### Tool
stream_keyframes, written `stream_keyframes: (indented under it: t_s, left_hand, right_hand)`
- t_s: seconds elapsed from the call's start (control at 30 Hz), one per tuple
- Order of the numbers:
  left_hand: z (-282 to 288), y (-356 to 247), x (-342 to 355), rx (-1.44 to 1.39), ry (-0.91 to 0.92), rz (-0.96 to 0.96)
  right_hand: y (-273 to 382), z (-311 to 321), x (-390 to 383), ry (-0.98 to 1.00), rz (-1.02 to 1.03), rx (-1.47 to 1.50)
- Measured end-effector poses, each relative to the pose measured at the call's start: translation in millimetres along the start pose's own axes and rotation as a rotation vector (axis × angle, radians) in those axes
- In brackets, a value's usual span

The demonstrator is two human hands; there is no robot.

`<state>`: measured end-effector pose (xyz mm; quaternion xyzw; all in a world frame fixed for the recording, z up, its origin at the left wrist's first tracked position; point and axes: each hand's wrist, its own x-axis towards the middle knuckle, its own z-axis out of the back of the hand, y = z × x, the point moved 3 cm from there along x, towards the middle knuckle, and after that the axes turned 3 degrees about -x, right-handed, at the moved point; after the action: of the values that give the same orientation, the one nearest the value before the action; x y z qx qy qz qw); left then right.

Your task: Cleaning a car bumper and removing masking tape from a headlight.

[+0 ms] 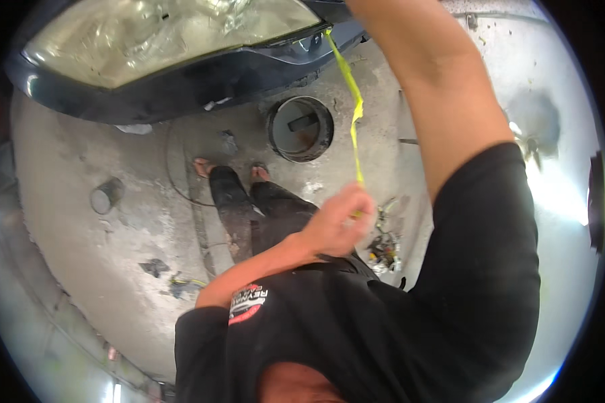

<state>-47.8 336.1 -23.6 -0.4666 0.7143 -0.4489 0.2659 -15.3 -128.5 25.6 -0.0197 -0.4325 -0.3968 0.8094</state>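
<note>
My left hand (337, 218), slightly blurred, grips the lower end of a thin, crumpled yellow tape strip (357, 107). The strip stretches up to the edge of a dark bumper (148, 101) beside a large, cloudy headlight (165, 37). My right arm rises past the strip to the top edge of the view, where the hand itself is out of sight.
A black bucket (319, 127) stands on the concrete floor (67, 154) below the bumper. A grey cylinder (104, 198) is at the left, near a thin hose (170, 178). A small heap of scraps (383, 252) lies right of my legs, and dark debris (153, 267) is at the lower left.
</note>
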Motion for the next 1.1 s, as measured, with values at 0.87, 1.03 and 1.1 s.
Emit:
stream_keyframes:
  t_s: [0.87,1.03,1.1]
  left_hand:
    - [195.4,-110.9,-85.0,-0.018,-0.485,0.451]
    - [153.5,-102.1,-89.3,0.310,-0.320,0.594]
    - [132.2,-94.2,-89.3,0.459,-0.242,0.632]
  right_hand:
    - [23.2,98.0,-513.3,0.009,-1.527,-0.175]
    - [-40.4,33.5,-446.6,-0.555,-1.697,0.467]
    - [-60.1,27.3,-420.8,-0.558,-1.648,0.407]
